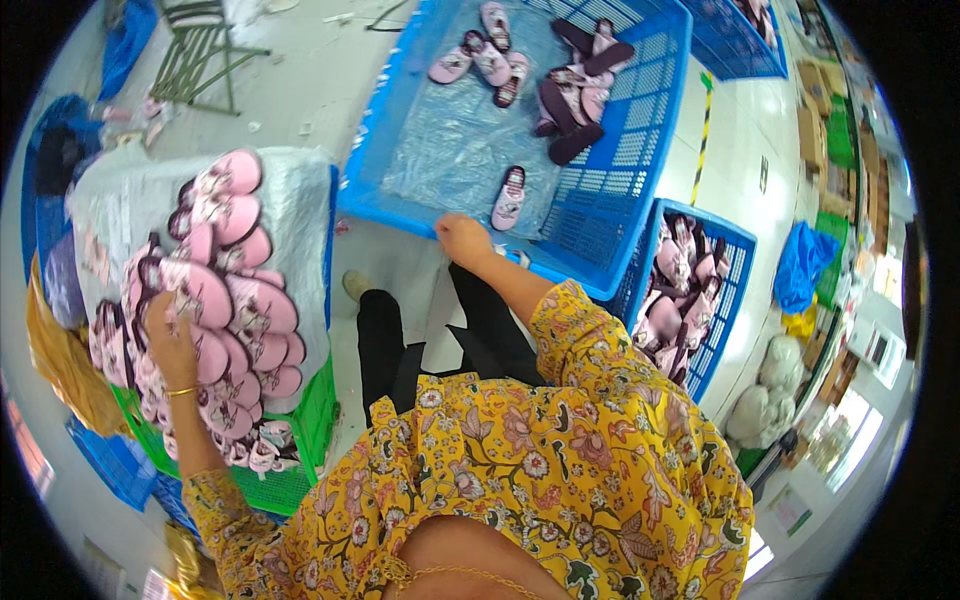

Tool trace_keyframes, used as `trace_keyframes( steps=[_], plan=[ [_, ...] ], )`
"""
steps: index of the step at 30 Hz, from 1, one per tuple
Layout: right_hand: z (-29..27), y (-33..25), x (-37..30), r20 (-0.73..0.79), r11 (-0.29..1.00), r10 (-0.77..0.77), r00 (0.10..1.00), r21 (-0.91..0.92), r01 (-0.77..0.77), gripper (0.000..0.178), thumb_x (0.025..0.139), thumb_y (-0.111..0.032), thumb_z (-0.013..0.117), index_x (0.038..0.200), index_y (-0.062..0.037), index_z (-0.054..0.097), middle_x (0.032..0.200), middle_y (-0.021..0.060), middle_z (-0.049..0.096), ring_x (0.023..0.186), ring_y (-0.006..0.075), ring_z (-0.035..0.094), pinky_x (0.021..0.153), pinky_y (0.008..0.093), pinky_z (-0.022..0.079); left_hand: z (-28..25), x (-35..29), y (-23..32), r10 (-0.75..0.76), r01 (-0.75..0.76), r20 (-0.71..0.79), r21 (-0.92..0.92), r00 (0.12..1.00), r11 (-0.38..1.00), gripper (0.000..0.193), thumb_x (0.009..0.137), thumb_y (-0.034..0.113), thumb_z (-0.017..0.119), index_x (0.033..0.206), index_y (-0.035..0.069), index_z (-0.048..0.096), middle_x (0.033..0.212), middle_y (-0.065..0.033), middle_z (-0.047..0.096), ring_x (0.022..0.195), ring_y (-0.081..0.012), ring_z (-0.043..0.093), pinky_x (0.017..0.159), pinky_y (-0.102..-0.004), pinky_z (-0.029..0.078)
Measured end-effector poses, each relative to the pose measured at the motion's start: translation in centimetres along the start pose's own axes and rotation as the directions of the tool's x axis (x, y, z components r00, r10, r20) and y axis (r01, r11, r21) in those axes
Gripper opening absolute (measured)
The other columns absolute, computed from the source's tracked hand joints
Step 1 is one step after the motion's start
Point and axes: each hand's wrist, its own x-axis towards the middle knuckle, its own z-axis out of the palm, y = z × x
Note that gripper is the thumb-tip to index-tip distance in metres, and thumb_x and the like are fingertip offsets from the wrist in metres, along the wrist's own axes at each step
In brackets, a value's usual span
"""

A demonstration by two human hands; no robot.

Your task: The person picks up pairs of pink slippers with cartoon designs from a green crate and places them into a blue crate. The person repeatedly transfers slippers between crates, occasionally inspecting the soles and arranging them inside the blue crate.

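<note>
Pink slippers with dark straps [205,290] lie heaped over a bubble-wrap-lined surface [290,170] and a green crate [320,415] on my left. My left hand [172,335] reaches into this heap, its fingers bent against a slipper at the near left side; other slippers partly hide the fingertips. A large blue crate [400,215] stands in front of me. At its near edge my right hand [465,240] is closed over the rim. Inside, a single pink slipper [509,198] lies close to that hand, and more pink slippers [485,58] and dark-soled ones [575,110] lie farther back.
A smaller blue crate [735,290] filled with pink slippers stands at the right. A green folding chair [205,55] is at the far left. Cardboard boxes [815,120], a blue plastic bag [805,265] and white sacks [760,410] line the right side.
</note>
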Motion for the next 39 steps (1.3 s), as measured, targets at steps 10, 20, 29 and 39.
trace_keyframes(
  steps=[10, 20, 29, 39],
  plan=[
    [-5.9, 25.4, -4.9, 0.008, 0.846, 0.531, 0.847, -0.053, -0.530, 0.021, 0.083, -0.027, 0.056, 0.087, -0.0084, 0.066, 0.089, 0.0172, 0.066, 0.086, 0.0368, 0.063, 0.076, 0.0465, 0.050, 24.2, 1.5, 24.5, 0.447, -0.358, 0.438, -0.273, 0.780, 0.893, 0.049, 0.069, 0.018, 0.073, 0.115, 0.007, 0.057, 0.121, -0.0163, 0.054, 0.116, -0.0345, 0.048, 0.099, -0.0435, 0.037],
    [-6.0, 24.0, -9.8, -0.087, 0.903, 0.428, 0.899, 0.068, -0.424, 0.018, 0.081, -0.026, 0.062, 0.089, -0.0098, 0.065, 0.090, 0.0181, 0.063, 0.088, 0.0353, 0.060, 0.079, 0.0436, 0.048, 34.0, 2.4, 29.4, 0.449, -0.520, 0.761, -0.174, 0.468, 0.836, 0.058, 0.061, 0.020, 0.080, 0.114, 0.012, 0.059, 0.118, -0.0072, 0.058, 0.110, -0.0280, 0.052, 0.095, -0.0429, 0.038],
    [0.9, 32.0, 2.3, 0.013, 0.815, 0.557, 0.830, 0.179, -0.550, 0.027, 0.080, -0.027, 0.064, 0.100, -0.0090, 0.065, 0.105, 0.0170, 0.063, 0.098, 0.0363, 0.059, 0.082, 0.0446, 0.048, 34.5, 3.7, 29.9, 0.548, -0.575, 0.735, -0.265, 0.399, 0.774, 0.050, 0.060, 0.017, 0.078, 0.107, 0.011, 0.061, 0.110, -0.0058, 0.061, 0.102, -0.0257, 0.056, 0.084, -0.0402, 0.043],
    [11.8, 41.4, 14.0, 0.152, 0.788, 0.616, 0.773, -0.116, -0.605, 0.042, 0.082, -0.013, 0.055, 0.123, -0.0139, 0.052, 0.135, 0.0093, 0.047, 0.110, 0.0345, 0.056, 0.091, 0.0435, 0.048, 34.7, 3.8, 30.2, 0.591, -0.584, 0.686, -0.292, 0.424, 0.757, 0.039, 0.066, 0.012, 0.067, 0.104, 0.008, 0.063, 0.106, -0.0064, 0.063, 0.097, -0.0230, 0.061, 0.078, -0.0358, 0.044]
  ],
)
